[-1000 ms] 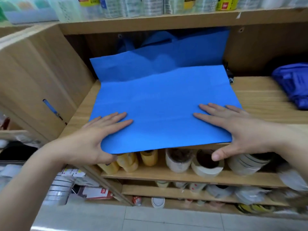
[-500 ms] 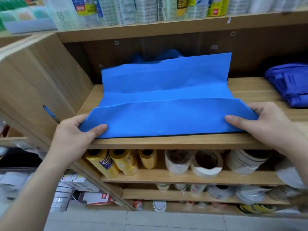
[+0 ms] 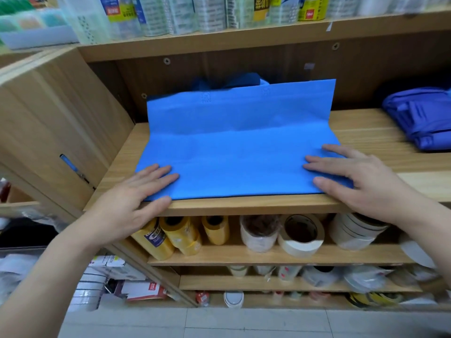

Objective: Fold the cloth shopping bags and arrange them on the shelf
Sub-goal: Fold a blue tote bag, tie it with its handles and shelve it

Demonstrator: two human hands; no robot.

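A bright blue cloth bag [image 3: 234, 152] lies on the wooden shelf [image 3: 380, 132], its near part folded over flat and its far part standing up against the back panel. My left hand [image 3: 131, 198] rests flat on the bag's near left corner, fingers spread, thumb on the shelf's front edge. My right hand [image 3: 351, 176] presses flat on the near right corner. Dark blue handles [image 3: 229, 81] poke up behind the bag. A darker blue-purple bag [image 3: 422, 115] lies bunched at the shelf's right end.
A wooden side panel [image 3: 61, 123] walls the shelf on the left. Yellow rolls [image 3: 178, 235] and tape rolls [image 3: 302, 235] fill the shelf below. Bottles and packs [image 3: 210, 13] line the shelf above. Boxes [image 3: 144, 289] sit low left near the tiled floor.
Both hands had pinched the near edge and folded it away over the bag. They now lie flat on the folded layer, pressing it down.
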